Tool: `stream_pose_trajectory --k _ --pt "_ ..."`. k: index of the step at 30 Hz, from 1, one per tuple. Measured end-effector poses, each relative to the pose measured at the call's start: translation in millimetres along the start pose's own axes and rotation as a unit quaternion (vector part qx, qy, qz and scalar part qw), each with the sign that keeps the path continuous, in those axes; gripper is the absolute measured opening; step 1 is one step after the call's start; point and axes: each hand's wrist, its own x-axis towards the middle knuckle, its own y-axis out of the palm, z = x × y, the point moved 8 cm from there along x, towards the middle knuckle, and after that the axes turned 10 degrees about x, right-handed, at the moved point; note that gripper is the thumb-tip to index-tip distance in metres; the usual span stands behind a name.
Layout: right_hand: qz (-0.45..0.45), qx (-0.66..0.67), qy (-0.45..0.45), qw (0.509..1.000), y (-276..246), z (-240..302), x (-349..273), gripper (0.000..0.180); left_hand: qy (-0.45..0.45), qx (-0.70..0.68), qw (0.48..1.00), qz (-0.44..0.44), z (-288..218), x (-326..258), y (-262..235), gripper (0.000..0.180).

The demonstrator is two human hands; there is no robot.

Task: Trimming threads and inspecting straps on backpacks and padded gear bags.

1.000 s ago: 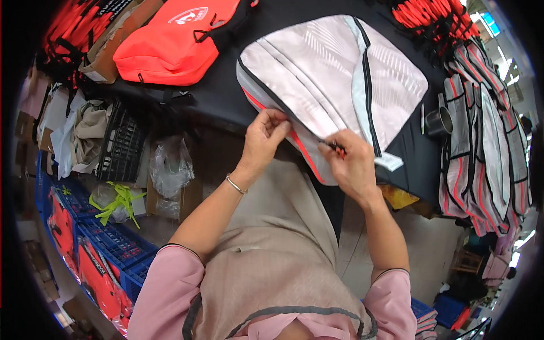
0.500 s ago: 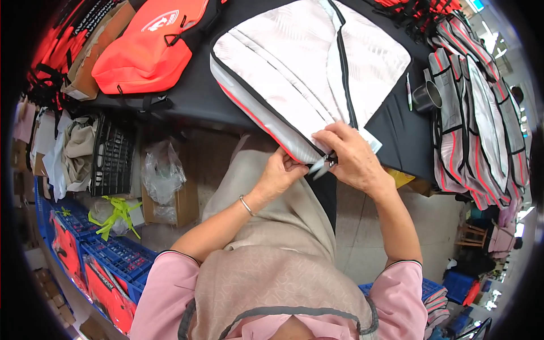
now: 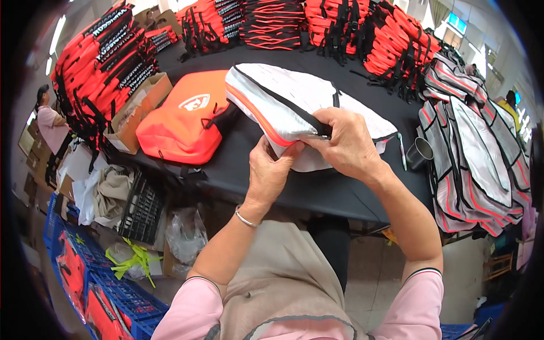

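Observation:
A white and silver-grey bag with black edge binding and an orange-red stripe lies on the black-covered table, its near corner raised. My left hand pinches the lower edge of that corner beside the stripe. On the corner's right side my right hand is closed, thumb and fingers on the fabric and black binding. Something small and dark shows at its fingertips; whether it is the snips, I cannot tell. To the left sits an orange backpack with a white emblem.
A metal cup and a slim white pen-like stick are right of the bag. Grey bags are piled at the right edge. Orange bags stand stacked behind. An open cardboard box and a black crate are left.
The bag's near corner has been lifted and turned up, away from my lap. Both hands moved up with it. The snips seen at my right hand no longer show plainly. The view has tilted up.

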Motion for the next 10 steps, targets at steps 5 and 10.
stream_pose_trajectory --k 5,10 --pt "0.026 -0.106 -0.052 0.993 -1.6 9.4 6.7 0.017 0.131 0.283 0.950 0.025 -48.3 8.0 1.6 0.024" --pt "-0.012 -0.139 -0.101 0.985 -10.8 6.6 18.1 0.018 0.196 0.343 0.918 0.043 -51.0 22.0 8.1 0.028"
